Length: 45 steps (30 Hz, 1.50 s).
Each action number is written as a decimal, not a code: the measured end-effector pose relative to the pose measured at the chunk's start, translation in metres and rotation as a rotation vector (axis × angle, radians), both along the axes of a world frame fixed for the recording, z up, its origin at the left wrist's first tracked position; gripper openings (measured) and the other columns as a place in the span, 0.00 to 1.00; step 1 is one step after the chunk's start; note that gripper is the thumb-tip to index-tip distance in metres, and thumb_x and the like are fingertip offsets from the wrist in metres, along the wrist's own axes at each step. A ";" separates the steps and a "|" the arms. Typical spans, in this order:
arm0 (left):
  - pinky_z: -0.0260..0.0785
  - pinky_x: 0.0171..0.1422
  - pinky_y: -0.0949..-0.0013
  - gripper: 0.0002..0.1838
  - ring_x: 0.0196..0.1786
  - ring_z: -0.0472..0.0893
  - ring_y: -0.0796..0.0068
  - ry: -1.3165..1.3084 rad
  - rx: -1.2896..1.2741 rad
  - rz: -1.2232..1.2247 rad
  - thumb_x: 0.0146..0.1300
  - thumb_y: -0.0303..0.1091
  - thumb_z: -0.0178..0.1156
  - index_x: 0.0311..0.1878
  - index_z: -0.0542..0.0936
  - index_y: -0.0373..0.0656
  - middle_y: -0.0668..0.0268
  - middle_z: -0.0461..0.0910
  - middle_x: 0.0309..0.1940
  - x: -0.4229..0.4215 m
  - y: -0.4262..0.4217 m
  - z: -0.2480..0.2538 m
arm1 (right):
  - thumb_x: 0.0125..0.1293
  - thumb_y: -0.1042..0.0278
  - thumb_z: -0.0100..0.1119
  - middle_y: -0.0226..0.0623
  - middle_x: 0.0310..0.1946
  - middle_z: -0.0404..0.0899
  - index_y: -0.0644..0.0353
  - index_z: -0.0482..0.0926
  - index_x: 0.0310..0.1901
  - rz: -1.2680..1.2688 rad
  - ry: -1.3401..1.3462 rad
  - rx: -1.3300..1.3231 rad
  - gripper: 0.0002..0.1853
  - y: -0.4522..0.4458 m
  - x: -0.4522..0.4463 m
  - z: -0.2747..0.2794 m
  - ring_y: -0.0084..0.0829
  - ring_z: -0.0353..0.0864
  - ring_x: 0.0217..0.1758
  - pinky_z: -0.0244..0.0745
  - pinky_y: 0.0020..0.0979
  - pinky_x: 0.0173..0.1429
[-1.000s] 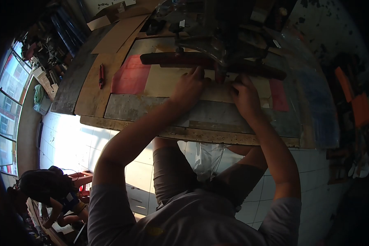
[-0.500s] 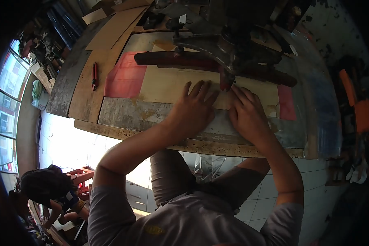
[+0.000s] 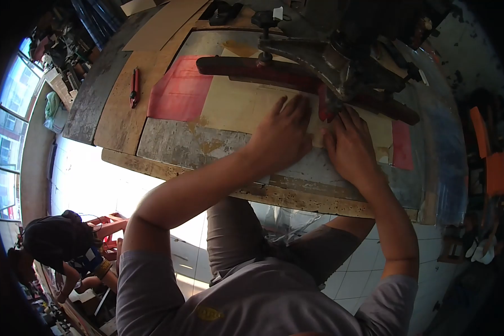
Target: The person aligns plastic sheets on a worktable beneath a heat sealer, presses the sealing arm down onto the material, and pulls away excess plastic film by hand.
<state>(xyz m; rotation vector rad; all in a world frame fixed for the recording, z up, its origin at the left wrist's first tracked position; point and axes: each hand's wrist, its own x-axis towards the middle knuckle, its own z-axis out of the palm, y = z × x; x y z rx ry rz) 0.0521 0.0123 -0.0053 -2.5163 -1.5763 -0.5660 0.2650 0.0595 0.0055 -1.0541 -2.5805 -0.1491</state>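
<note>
A pale yellowish sheet (image 3: pixel 235 106) lies on the grey worn board (image 3: pixel 168 140), with a red piece (image 3: pixel 182 89) at its left end and a narrower red piece (image 3: pixel 401 144) at its right. My left hand (image 3: pixel 283 134) rests on the sheet, fingers apart, holding nothing. Just to the right, my right hand (image 3: pixel 350 145) lies on the sheet with its fingers stretched out, close to the red tip of a dark metal machine arm (image 3: pixel 302 50). A long dark red bar (image 3: pixel 252 70) hangs from that arm over the sheet.
A red cutter (image 3: pixel 134 88) lies on the wooden board (image 3: pixel 120 115) at left, near brown cardboard (image 3: pixel 162 28). Clear plastic sheeting (image 3: pixel 451 185) covers the right side. Another person (image 3: pixel 59 241) bends down at lower left. Orange pieces (image 3: pixel 494 162) stand far right.
My hands have opened out from bent fingers near the bar and lie flatter on the sheet. The whole view has shifted, with the machine now appearing farther right.
</note>
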 end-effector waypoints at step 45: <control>0.51 0.87 0.42 0.40 0.83 0.59 0.39 -0.115 -0.057 -0.019 0.75 0.48 0.52 0.75 0.63 0.19 0.33 0.59 0.78 0.009 -0.001 -0.007 | 0.77 0.62 0.57 0.61 0.69 0.71 0.78 0.77 0.63 -0.090 -0.011 -0.131 0.25 -0.010 -0.012 0.009 0.52 0.74 0.69 0.71 0.48 0.71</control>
